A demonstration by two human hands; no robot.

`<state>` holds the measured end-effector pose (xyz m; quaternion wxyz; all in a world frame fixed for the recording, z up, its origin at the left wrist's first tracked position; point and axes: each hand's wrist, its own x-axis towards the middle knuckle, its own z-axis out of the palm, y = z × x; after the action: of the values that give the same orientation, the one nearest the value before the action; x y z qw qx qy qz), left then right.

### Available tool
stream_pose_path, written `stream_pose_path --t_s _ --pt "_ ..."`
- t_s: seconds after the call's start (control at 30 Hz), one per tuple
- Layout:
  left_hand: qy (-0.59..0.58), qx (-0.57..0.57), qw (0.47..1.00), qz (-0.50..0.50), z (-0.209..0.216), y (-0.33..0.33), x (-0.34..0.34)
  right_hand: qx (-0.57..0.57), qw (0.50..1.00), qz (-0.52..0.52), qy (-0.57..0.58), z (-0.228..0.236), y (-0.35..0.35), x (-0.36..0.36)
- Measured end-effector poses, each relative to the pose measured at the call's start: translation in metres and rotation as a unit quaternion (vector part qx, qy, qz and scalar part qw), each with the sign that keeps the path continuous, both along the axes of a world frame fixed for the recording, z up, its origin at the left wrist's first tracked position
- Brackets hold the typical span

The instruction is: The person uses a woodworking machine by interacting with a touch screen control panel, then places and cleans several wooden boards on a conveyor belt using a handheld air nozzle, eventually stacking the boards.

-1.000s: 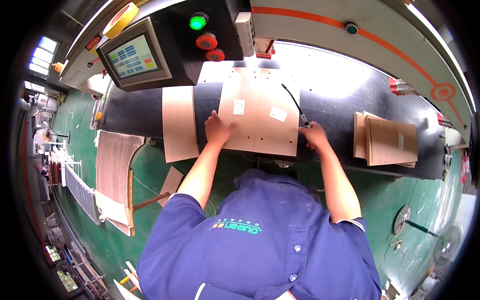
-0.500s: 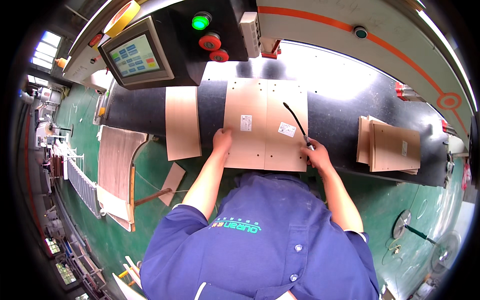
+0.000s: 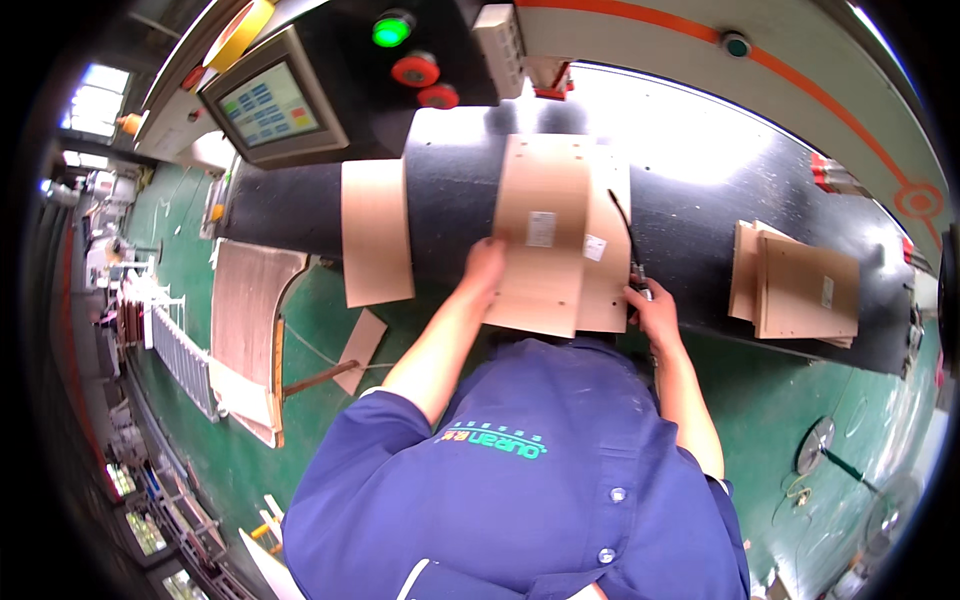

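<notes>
Head view shows hands (image 3: 484, 268) (image 3: 655, 308) holding a tan panel (image 3: 540, 265) and black wand (image 3: 632, 236).

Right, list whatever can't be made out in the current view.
Head view:
- Lower panel: its left part is hidden by the upper panel.
- Left hand: blurred, so exact finger placement is unclear.
- Thin-necked black tool: its handle is partly covered by the right hand.
- Label on the upper panel: print too small and blurred.
- Yellow tape roll: cut off by the top edge.
</notes>
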<state>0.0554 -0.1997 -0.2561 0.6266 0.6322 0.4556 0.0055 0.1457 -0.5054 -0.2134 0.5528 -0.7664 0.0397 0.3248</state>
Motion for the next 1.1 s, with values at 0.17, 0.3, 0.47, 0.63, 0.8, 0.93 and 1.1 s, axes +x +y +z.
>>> stream_pose_path --t_s 0.17,0.3,0.47,0.63,0.8,0.93,1.1 --pt "0.005 0.032 0.999 0.004 -0.02 -0.039 0.016 0.003 1.0 -0.019 0.016 0.001 -0.009 -0.002" --pt "0.042 0.121 0.992 -0.008 -0.003 -0.055 0.019 0.001 0.999 -0.027 0.021 0.003 -0.014 -0.006" --pt "0.112 0.207 0.967 -0.099 0.007 -0.058 0.018 0.008 1.0 -0.02 0.019 -0.001 -0.018 -0.009" --pt "0.165 0.246 0.935 -0.194 0.032 -0.073 0.017 0.004 1.0 -0.002 0.015 0.004 -0.015 -0.009" --pt "0.148 0.193 0.95 -0.198 0.029 -0.089 0.017 0.057 0.996 0.036 0.058 0.0 -0.01 -0.012" --pt "0.154 0.22 0.941 -0.208 0.038 -0.102 0.012 0.052 0.996 0.045 0.05 -0.003 -0.016 -0.012" --pt "0.124 0.175 0.96 -0.179 0.024 -0.115 -0.017 0.024 0.998 0.058 0.013 -0.029 -0.032 -0.032"
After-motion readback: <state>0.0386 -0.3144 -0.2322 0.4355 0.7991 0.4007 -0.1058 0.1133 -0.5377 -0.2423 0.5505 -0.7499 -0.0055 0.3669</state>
